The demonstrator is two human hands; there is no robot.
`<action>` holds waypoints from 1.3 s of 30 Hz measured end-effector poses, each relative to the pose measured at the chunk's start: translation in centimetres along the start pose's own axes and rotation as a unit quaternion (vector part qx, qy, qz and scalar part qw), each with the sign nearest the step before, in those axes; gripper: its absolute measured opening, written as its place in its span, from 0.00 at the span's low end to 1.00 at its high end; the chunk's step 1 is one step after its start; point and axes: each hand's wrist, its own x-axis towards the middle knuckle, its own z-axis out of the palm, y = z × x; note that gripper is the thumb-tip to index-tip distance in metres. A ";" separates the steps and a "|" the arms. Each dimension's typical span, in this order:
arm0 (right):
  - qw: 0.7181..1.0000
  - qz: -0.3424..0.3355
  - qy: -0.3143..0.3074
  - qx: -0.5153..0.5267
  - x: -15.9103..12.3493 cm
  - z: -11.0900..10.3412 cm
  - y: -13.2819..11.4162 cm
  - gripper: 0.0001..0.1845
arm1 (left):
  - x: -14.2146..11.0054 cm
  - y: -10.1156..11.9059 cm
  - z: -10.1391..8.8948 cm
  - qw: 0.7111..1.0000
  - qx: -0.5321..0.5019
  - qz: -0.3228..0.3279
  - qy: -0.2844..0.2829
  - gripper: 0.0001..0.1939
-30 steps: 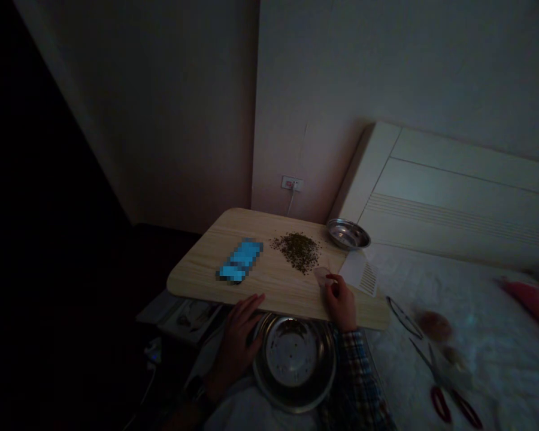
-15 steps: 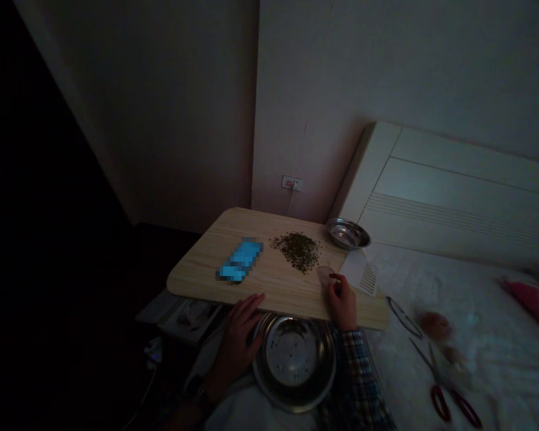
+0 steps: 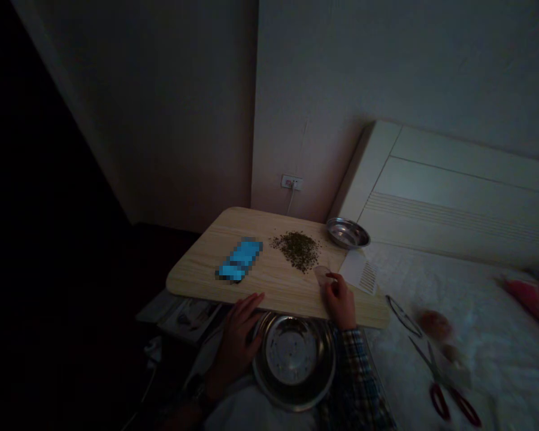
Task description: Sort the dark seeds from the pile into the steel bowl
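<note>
Just right of centre, my right hand (image 3: 340,302) pinches a clear, thin plastic piece (image 3: 321,275) beside the green-brown heap of tiny grains (image 3: 300,250) mid-frame; I'd keep its edge low. My left hand (image 3: 237,335), fingers loosely spread, should steady the round silver metal bowl (image 3: 296,395), lower centre.

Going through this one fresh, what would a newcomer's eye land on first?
Most likely the phone, a glowing blue patch on the left of the pale table in a dim room. Next come the dark grains scattered to its right, with the right hand nearby on the near side. The red-handled scissors stand out on the white bed at lower right.
</note>
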 end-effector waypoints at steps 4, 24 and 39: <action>1.000 0.009 0.007 -0.005 0.1 0.1 0.1 0.16 | -0.1 0.0 0.0 1.000 0.000 0.000 0.001 0.11; 1.000 0.006 0.012 0.003 0.0 0.2 0.5 0.18 | 0.0 -0.1 0.0 1.000 0.005 -0.003 -0.002 0.12; 1.000 0.008 0.004 0.006 0.0 0.0 0.2 0.17 | -0.1 -0.1 0.1 1.000 -0.001 -0.001 0.009 0.11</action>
